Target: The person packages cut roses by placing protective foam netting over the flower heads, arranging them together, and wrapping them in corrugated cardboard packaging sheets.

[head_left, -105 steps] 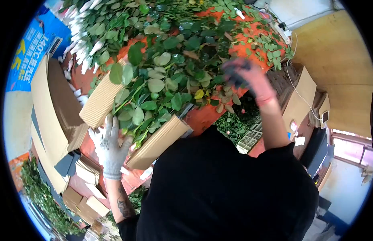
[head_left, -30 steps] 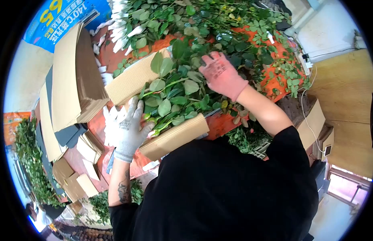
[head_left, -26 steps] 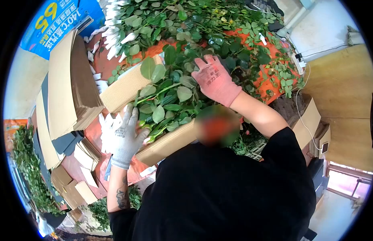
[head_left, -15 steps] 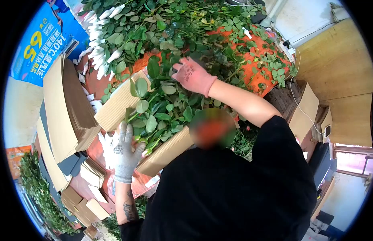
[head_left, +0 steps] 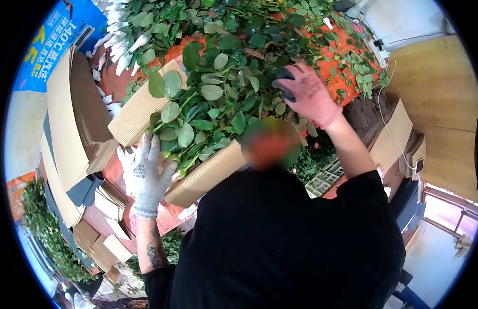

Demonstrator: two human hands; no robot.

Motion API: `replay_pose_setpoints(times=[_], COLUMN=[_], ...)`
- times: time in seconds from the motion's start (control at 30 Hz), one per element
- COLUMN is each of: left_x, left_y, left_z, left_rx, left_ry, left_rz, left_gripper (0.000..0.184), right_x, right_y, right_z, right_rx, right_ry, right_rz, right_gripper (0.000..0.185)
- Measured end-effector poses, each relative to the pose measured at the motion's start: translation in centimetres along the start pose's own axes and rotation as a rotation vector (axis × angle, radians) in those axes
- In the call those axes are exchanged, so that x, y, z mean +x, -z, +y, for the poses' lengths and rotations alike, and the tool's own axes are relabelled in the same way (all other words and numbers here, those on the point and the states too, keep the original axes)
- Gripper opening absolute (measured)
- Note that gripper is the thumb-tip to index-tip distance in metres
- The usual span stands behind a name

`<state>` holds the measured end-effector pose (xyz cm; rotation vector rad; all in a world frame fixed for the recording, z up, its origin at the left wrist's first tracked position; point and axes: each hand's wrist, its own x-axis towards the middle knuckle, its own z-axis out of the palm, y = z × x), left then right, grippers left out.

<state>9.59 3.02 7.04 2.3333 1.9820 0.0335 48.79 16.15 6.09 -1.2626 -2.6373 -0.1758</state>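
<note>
Leafy rose stems (head_left: pixel 197 123) lie in a bundle between two corrugated cardboard pieces, an upper one (head_left: pixel 146 105) and a lower one (head_left: pixel 208 172). My left hand (head_left: pixel 149 177), in a grey-white glove, rests at the flower-head end with its fingers spread against the buds (head_left: pixel 177 170). White-wrapped buds (head_left: pixel 126 167) lie beside it. Right of the bundle, my right hand (head_left: pixel 307 92), in a pink glove with dark fingertips, hovers over the leaves with fingers apart and nothing visible in them. A blurred round patch covers part of the lower cardboard's right end.
More stems (head_left: pixel 223 26) with white-wrapped heads (head_left: pixel 118 41) cover the back of the table. Cardboard stacks (head_left: pixel 69 118) stand at the left, beside a blue printed sheet (head_left: pixel 58 41). A white cable (head_left: pixel 381 110) runs down at the right. A plastic crate (head_left: pixel 326 177) sits below my right forearm.
My right hand has moved right, away from the middle of the leaves, and its fingers have spread. My left hand stays at the bud end. The whole view has shifted slightly.
</note>
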Motion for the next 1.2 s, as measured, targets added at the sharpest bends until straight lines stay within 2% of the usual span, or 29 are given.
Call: replay_pose_setpoints(times=[0.03, 0.1, 0.17, 0.23, 0.27, 0.43, 0.57, 0.63, 0.77, 0.83, 0.9, 0.97, 1.0, 1.17, 1.2], left_x=[0.1, -0.1, -0.2, -0.2, -0.1, -0.1, -0.4, -0.3, -0.6, -0.4, -0.2, -0.1, -0.2, -0.7, -0.9], left_y=[0.0, -0.6, -0.5, -0.4, -0.3, 0.0, -0.6, -0.8, -1.1, -1.1, -1.0, -1.1, -1.2, -1.7, -1.6], left_z=[-0.1, -0.5, -0.5, -0.4, -0.4, -0.1, -0.4, -0.5, -0.9, -1.2, -1.3, -1.3, -1.0, -1.2, -1.3], left_rx=[0.027, -0.016, -0.032, -0.073, -0.043, -0.040, -0.006, -0.028, -0.053, -0.081, -0.119, -0.161, -0.152, -0.068, -0.066], left_ry=[-0.011, -0.022, 0.008, 0.010, -0.002, 0.008, -0.007, -0.005, -0.002, -0.024, -0.019, 0.006, -0.007, -0.037, -0.041], left_rz=[0.014, 0.041, -0.056, -0.057, -0.050, -0.056, -0.029, -0.030, -0.034, -0.040, -0.072, -0.098, -0.067, -0.053, -0.051], left_gripper=[0.073, 0.071, 0.074, 0.074, 0.073, 0.073, 0.073, 0.073, 0.072, 0.072, 0.072, 0.072, 0.074, 0.084, 0.084], right_x=[-0.2, -0.1, 0.0, -0.3, -0.7, -0.9, -1.8, -1.8, -3.2, -4.1, -5.7, -8.0, -9.4, -13.0, -13.6], right_y=[-0.3, -0.6, -1.0, -0.7, -0.9, -0.1, -1.9, -0.4, -0.8, 0.1, 0.7, -0.9, -0.8, 2.2, 1.7], right_z=[-0.4, -1.0, -1.0, -1.2, -1.1, -1.3, -1.5, -2.1, -3.3, -5.4, -7.9, -10.4, -11.6, -14.9, -14.8], right_rx=[-0.003, 0.005, -0.021, -0.026, -0.006, -0.020, -0.022, -0.036, -0.055, 0.090, 0.112, 0.331, 0.320, 0.498, 0.649], right_ry=[-0.009, -0.045, -0.057, -0.033, 0.014, -0.001, 0.012, -0.038, -0.163, -0.348, -0.443, -0.468, -0.483, -0.679, -0.727], right_rz=[0.002, -0.217, -0.217, -0.205, -0.079, -0.008, -0.116, -0.236, -0.044, 0.130, 0.061, 0.130, 0.204, 0.242, 0.167], right_gripper=[0.033, 0.039, 0.037, 0.036, 0.021, 0.022, 0.025, 0.029, 0.037, 0.042, 0.045, 0.047, 0.048, 0.043, 0.044])
